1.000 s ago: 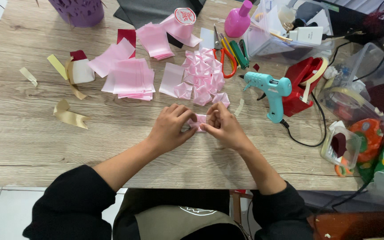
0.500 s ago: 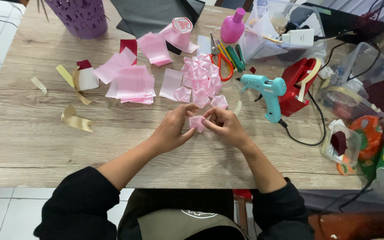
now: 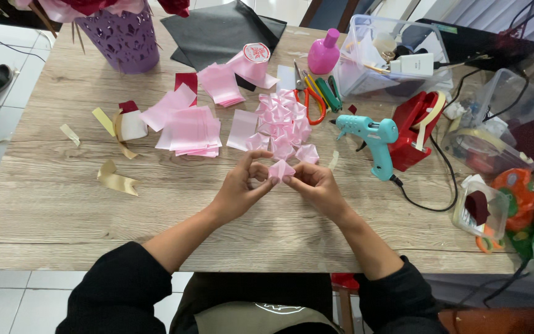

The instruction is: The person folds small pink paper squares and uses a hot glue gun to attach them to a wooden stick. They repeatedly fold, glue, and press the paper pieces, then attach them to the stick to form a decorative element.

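Folded pink ribbon petal (image 3: pixel 280 169) pinched between my left hand (image 3: pixel 240 188) and right hand (image 3: pixel 317 185), above table (image 3: pixel 50 204). Pile of finished petals (image 3: pixel 285 124) behind; flat pink ribbon squares (image 3: pixel 190 130) left unfolded, I judge about half.

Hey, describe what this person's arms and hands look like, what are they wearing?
Both arms wear black long sleeves pushed up toward the elbows, leaving the forearms bare. The left hand and right hand are bare: no gloves, and no rings or watch that I can make out.
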